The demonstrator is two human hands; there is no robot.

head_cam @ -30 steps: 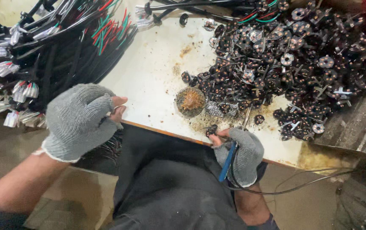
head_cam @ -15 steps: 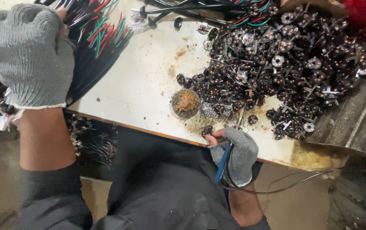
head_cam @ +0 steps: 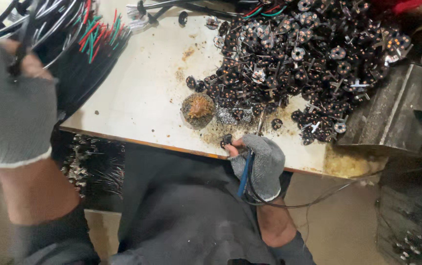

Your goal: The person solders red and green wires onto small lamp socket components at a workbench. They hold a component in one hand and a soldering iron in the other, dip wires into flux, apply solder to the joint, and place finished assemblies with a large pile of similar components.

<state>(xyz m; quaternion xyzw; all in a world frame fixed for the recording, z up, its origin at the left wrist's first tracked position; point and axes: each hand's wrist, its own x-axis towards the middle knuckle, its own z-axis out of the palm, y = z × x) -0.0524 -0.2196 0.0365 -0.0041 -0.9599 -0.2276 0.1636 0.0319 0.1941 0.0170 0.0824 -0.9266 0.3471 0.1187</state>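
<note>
- Head view: no package, label or sign shows anywhere on the white table (head_cam: 142, 93); its near edge is a thin orange-brown strip.
- Left hand (head_cam: 12, 98), in a grey knit glove, is raised at the left edge and closed around a black wire (head_cam: 17, 59) from the bundle of wires (head_cam: 81, 44), which are black, red and green and lie at the table's far left corner.
- Right hand (head_cam: 260, 164), also in a grey glove, rests at the table's near edge, curled around a blue-handled tool (head_cam: 245, 174); its bare fingertips pinch a small dark round part (head_cam: 226, 141).
- Pile of small round parts (head_cam: 299, 64) with thin metal legs covers the right half of the table.
- Round rusty-brown lump (head_cam: 198, 109) sits just left of the pile, near the right hand.
- Left glove and forearm are blurred; the tool's tip is hard to make out, and the pile and bundle are cut off at the top edge.
</note>
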